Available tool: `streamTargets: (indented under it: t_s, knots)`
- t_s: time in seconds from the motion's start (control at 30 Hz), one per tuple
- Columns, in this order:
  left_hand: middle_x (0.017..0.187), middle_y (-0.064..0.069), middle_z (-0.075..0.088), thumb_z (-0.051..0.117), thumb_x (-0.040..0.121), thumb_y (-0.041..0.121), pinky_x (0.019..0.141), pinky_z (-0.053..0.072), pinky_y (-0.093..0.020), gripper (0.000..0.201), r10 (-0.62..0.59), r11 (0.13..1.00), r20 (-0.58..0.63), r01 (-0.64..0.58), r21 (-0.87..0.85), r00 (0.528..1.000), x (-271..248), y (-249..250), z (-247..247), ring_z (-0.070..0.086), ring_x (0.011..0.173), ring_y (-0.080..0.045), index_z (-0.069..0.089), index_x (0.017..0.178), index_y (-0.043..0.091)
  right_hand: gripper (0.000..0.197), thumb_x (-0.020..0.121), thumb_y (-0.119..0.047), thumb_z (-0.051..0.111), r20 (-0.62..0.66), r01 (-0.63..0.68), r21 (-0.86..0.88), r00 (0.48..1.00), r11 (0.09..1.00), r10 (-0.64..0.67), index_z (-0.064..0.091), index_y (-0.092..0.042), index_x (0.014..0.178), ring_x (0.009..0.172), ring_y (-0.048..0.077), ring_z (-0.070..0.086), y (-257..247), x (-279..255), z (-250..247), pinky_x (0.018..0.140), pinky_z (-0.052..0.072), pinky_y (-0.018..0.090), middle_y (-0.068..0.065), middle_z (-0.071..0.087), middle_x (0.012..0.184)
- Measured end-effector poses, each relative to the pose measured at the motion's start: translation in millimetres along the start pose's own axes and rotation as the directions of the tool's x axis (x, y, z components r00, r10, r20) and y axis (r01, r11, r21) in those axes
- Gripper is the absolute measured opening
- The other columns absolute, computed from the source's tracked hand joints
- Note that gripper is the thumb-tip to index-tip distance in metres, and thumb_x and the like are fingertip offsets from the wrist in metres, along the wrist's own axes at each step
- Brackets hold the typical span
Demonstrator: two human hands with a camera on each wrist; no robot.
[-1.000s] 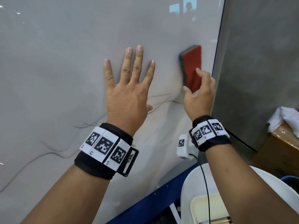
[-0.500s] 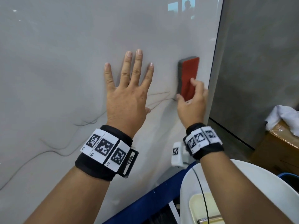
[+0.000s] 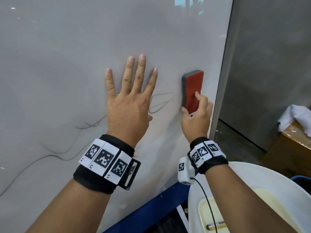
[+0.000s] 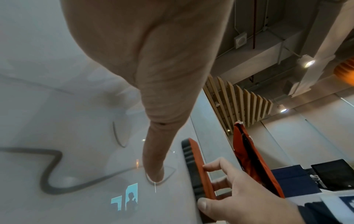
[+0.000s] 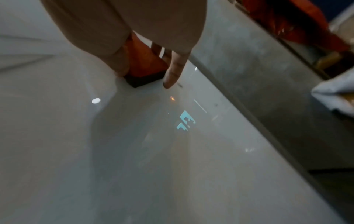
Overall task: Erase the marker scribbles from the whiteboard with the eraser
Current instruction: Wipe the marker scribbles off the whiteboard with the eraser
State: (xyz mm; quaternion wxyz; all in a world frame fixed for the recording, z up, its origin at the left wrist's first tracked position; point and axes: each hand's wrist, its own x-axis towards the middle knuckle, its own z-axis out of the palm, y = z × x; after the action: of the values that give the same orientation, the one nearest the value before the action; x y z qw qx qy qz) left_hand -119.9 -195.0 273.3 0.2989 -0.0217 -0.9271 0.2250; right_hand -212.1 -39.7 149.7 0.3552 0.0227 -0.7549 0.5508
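Note:
A white whiteboard (image 3: pixel 67 47) fills the head view, with thin dark marker scribbles (image 3: pixel 159 105) running from its lower left up to the middle. My left hand (image 3: pixel 129 98) lies flat on the board with fingers spread, covering part of the lines. My right hand (image 3: pixel 196 113) grips the lower end of a red eraser (image 3: pixel 193 91) with a grey felt side, held upright against the board near its right edge. The eraser (image 4: pixel 197 171) and the scribbles (image 4: pixel 51 171) also show in the left wrist view. The right wrist view shows the eraser (image 5: pixel 145 69) pinched between thumb and finger.
The whiteboard's right edge (image 3: pixel 220 81) borders a grey wall (image 3: pixel 269 64). A blue frame (image 3: pixel 151 209) runs under the board. A white rounded tub (image 3: pixel 269 182) sits below my right arm. A cardboard box with white cloth (image 3: pixel 294 132) stands at right.
My right hand has slid the eraser down the board and a little left, towards the scribble's right end. My left hand has stayed flat in place.

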Motion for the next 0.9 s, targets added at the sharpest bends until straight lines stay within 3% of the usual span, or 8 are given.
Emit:
streamTargets:
  t_s: [0.1,0.2,0.33,0.5,0.57,0.67,0.77,0.9]
  knots:
    - [0.163,-0.011,-0.021,0.076,0.074,0.056,0.115,-0.006,-0.065,0.122,0.002,1.000,0.018,-0.002,0.012,1.000,-2,-1,0,-0.017,0.151,-0.031,-0.006,0.159,0.024,0.059,0.080,-0.005,0.074,0.015,-0.010,-0.062,1.000,0.998,0.011,0.050,-0.014,0.132,0.120,0.028,0.051,7,8,-8,0.097,0.041,0.026,0.012,0.048,0.131]
    - [0.162,-0.009,-0.026,0.073,0.076,0.058,0.114,-0.009,-0.064,0.122,-0.008,1.000,0.042,0.007,0.028,0.999,-5,-2,0,-0.022,0.150,-0.030,-0.013,0.157,0.026,0.058,0.082,-0.009,0.072,-0.032,-0.219,0.031,0.975,0.975,0.220,0.046,-0.020,0.132,0.113,0.017,0.051,1,18,-10,0.090,0.037,0.019,0.007,0.049,0.130]
    - [0.162,-0.006,-0.027,0.073,0.078,0.055,0.113,-0.006,-0.067,0.122,-0.045,0.998,0.041,0.043,0.046,0.998,-16,-5,3,-0.021,0.150,-0.028,-0.017,0.156,0.028,0.059,0.078,-0.016,0.074,-0.030,-0.308,0.086,0.950,0.948,0.311,0.042,-0.030,0.126,0.093,0.019,0.062,2,17,-9,0.083,0.051,0.032,0.005,0.055,0.118]
    - [0.162,-0.006,-0.026,0.074,0.079,0.050,0.113,-0.003,-0.069,0.122,-0.071,0.996,0.034,0.069,0.059,0.997,-26,-10,7,-0.019,0.151,-0.028,-0.017,0.156,0.028,0.067,0.084,-0.013,0.071,-0.015,-0.475,0.151,0.876,0.867,0.483,0.036,-0.026,0.140,0.096,0.018,0.062,-1,28,-13,0.083,0.045,0.025,0.001,0.051,0.128]
    - [0.163,-0.006,-0.023,0.077,0.079,0.041,0.113,-0.002,-0.070,0.121,-0.083,0.995,0.014,0.082,0.059,0.996,-26,-9,9,-0.016,0.151,-0.028,-0.015,0.157,0.028,0.068,0.084,-0.014,0.071,-0.006,-0.424,0.107,0.904,0.900,0.427,0.037,-0.025,0.141,0.101,0.022,0.060,-13,18,-9,0.085,0.045,0.026,0.003,0.047,0.130]
    - [0.164,-0.006,-0.022,0.078,0.078,0.038,0.112,-0.003,-0.070,0.122,-0.092,0.995,0.008,0.091,0.050,0.996,-24,-10,12,-0.016,0.151,-0.029,-0.014,0.157,0.029,0.071,0.078,-0.016,0.077,0.022,-0.171,0.063,0.985,0.983,0.170,0.040,-0.026,0.138,0.105,0.024,0.059,-25,-7,3,0.089,0.049,0.032,0.003,0.046,0.124]
    - [0.164,-0.006,-0.021,0.079,0.076,0.040,0.112,-0.004,-0.069,0.123,-0.091,0.995,0.005,0.091,0.037,0.996,-25,-10,11,-0.016,0.152,-0.029,-0.013,0.157,0.029,0.071,0.075,-0.017,0.080,0.047,-0.077,0.081,0.996,0.994,0.074,0.043,-0.026,0.135,0.113,0.022,0.055,-22,-10,2,0.095,0.051,0.038,-0.001,0.042,0.126]
    - [0.165,-0.005,-0.017,0.081,0.074,0.036,0.113,-0.005,-0.067,0.124,-0.099,0.995,-0.013,0.099,0.016,0.995,-27,-12,13,-0.012,0.152,-0.028,-0.010,0.158,0.030,0.058,0.080,-0.018,0.078,0.022,-0.067,0.109,0.998,0.992,0.065,0.050,-0.015,0.130,0.111,0.020,0.054,-25,-2,-1,0.093,0.041,0.009,0.005,0.047,0.129]
